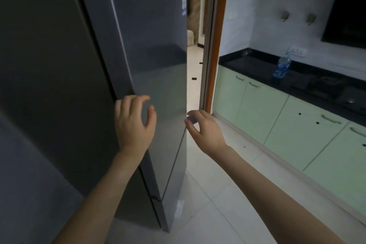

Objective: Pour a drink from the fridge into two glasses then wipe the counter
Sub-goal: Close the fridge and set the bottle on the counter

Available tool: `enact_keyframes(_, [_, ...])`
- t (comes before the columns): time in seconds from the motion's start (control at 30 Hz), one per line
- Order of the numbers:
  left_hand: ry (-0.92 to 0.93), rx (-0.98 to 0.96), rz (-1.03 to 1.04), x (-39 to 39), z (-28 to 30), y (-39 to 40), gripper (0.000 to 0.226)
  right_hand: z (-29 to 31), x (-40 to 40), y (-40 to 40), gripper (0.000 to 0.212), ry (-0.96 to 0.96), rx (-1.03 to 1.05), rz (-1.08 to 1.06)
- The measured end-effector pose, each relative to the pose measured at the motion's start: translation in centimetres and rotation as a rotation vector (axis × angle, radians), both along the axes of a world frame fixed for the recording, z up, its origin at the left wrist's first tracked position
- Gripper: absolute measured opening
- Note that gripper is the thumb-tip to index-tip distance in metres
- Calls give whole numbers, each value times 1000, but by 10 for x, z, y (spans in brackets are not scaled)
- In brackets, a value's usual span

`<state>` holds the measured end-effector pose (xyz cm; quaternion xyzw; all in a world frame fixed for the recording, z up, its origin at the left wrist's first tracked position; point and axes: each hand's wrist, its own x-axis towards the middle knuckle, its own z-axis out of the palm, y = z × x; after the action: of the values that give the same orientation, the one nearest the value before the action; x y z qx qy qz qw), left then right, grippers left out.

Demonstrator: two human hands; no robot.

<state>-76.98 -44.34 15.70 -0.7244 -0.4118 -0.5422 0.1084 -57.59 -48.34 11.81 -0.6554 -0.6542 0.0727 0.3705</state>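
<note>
A tall grey fridge (150,45) fills the left half of the view, its doors closed. My left hand (133,123) hovers in front of the door near its left seam, fingers spread and curled, holding nothing. My right hand (204,128) reaches to the fridge's right edge, fingertips at the door's corner, empty. A clear plastic bottle (282,66) with a blue label stands on the black counter (247,65) at the right. No glasses can be made out on the counter.
Pale green cabinets (277,115) with metal handles run under the counter. A dark stove top (332,89) lies on it. An open doorway (195,61) with a brown frame sits between fridge and counter. White tiled floor (227,194) spreads below.
</note>
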Motion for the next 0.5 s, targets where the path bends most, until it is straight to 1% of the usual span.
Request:
enact_keyframes(0.07, [61, 55, -15, 27, 3, -6, 16, 6, 32, -16, 31, -14, 32, -56])
enact_keyframes(0.13, [103, 41, -78, 57, 5, -13, 20, 11, 64, -34, 28, -30, 47, -114])
enact_keyframes(0.3, [163, -71, -238, 130, 4, -31, 36, 15, 137, -79, 29, -91, 37, -256])
enact_keyframes(0.43, [217, -182, -340, 182, -5, -45, 40, 11, 187, -113, 29, -118, 33, -333])
enact_keyframes(0.5, [260, -196, -391, 206, -12, -51, 43, 7, 210, -131, 30, -126, 32, -371])
